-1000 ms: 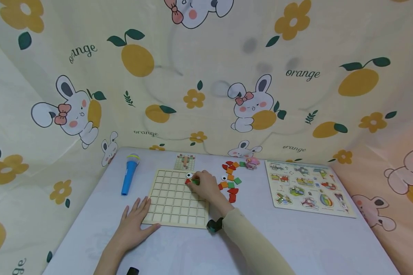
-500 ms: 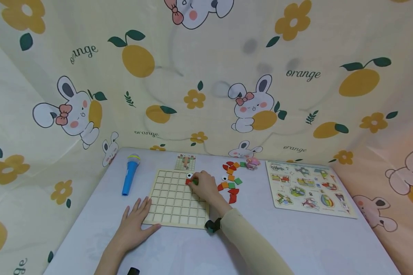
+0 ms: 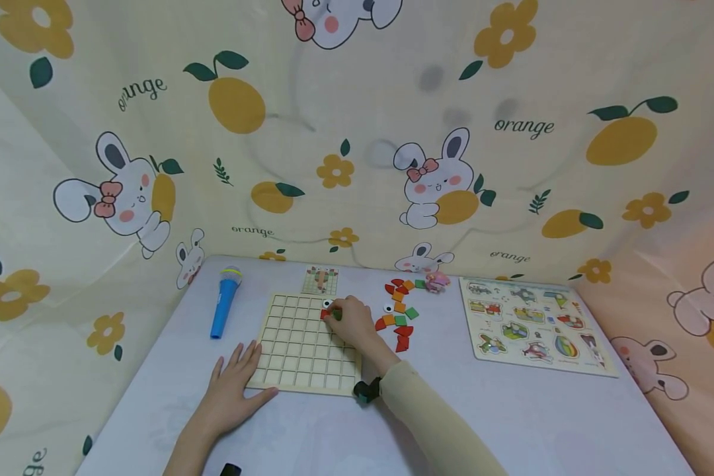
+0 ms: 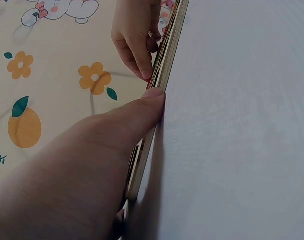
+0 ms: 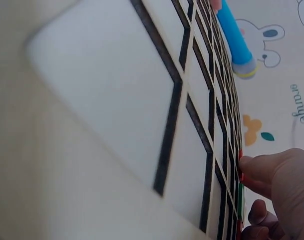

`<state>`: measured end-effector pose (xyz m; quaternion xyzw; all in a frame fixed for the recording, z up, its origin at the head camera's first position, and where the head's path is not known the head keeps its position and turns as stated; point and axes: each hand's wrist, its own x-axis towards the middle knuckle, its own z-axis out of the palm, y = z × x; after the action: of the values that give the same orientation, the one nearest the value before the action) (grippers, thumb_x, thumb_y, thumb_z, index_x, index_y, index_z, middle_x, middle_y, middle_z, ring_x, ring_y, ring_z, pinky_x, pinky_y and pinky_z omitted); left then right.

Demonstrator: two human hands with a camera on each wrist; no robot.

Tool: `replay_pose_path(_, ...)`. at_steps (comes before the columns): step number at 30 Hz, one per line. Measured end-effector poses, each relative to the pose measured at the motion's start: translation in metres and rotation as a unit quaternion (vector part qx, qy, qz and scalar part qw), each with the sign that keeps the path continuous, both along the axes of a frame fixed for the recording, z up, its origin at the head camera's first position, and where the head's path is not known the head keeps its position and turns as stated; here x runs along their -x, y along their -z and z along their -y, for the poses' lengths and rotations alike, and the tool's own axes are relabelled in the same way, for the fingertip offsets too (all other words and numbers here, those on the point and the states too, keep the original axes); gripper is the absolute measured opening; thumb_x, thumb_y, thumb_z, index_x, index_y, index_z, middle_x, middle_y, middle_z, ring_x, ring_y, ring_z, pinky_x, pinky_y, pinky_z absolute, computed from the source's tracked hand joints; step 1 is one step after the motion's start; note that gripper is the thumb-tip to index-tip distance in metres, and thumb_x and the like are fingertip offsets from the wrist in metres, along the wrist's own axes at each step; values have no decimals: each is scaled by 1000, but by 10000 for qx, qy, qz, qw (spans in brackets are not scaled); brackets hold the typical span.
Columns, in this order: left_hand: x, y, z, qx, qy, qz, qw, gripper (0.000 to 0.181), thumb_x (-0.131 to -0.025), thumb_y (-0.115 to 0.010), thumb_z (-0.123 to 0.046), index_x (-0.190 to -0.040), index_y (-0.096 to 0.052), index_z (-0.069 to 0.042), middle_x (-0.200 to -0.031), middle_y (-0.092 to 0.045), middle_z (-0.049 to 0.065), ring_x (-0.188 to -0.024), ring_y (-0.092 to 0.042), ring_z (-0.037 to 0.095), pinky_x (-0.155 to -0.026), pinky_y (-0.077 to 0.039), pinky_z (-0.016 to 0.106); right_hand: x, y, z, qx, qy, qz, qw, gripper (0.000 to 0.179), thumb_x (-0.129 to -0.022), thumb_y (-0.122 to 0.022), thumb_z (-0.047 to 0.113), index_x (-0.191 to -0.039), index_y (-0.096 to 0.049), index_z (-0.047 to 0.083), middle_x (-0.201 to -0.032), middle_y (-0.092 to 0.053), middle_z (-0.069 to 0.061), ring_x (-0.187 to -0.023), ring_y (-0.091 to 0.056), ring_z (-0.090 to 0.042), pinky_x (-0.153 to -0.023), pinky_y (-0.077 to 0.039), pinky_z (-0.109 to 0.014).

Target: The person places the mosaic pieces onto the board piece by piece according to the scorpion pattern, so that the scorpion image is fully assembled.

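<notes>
A pale wooden grid board (image 3: 294, 357) lies on the table. My left hand (image 3: 232, 393) rests with fingers spread along its left side, thumb by the near edge. In the left wrist view that thumb (image 4: 134, 115) lies against the board's edge. At the far right of the grid, my right hand (image 3: 354, 325) has its thumb and fingertips on a small red tile (image 3: 324, 315), pinching it at the board's surface. A round eye tile (image 3: 327, 304) sits just beyond. In the right wrist view, a green tile (image 5: 240, 195) lies beside the red one, partly behind the fingers.
Loose red, orange and green tiles (image 3: 398, 307) and another eye tile (image 3: 388, 309) lie right of the board. A pattern card (image 3: 320, 280) lies behind it. A blue toy microphone (image 3: 224, 307) is at left, a pink figurine (image 3: 436, 282) at back, and a picture puzzle board (image 3: 529, 324) at right.
My right fingertips have shifted very slightly at the red tile, and the green tile is more covered by the hand. The left hand stays in place.
</notes>
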<state>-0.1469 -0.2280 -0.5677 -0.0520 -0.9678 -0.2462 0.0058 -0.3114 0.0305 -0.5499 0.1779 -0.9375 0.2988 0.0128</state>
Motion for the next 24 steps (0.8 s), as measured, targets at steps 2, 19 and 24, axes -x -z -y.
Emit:
replay_pose_path(2, 0, 0, 0, -14, 9, -27, 10000, 103, -92, -70, -66, -165, -33, -2, -171, -31, 19, -160, -17, 48, -126, -5, 73, -1, -1, 0, -25, -3, -42, 10000, 18, -97, -78, 29, -109, -83, 17, -97, -69, -4, -85, -61, -20, -76, -43, -39)
replay_pose_path(19, 0, 1, -1, -59, 55, -50, 10000, 104, -93, -69, -67, -164, -33, -1, -171, -30, 19, -160, -17, 49, -125, -6, 74, -11, -29, -15, 419, 14, 249, 9988, 32, -98, -76, 20, -126, -73, 5, -104, -67, -12, -85, -57, -23, -80, -50, -43)
replay_pose_path(24, 0, 1, 0, -76, 32, -43, 10000, 105, -92, -69, -67, -164, -32, -1, -171, -30, 20, -160, -17, 49, -125, -6, 73, -14, -33, -26, 521, 147, 345, 9979, 30, -99, -76, 20, -125, -73, 5, -103, -64, -13, -86, -56, -22, -70, -50, -31)
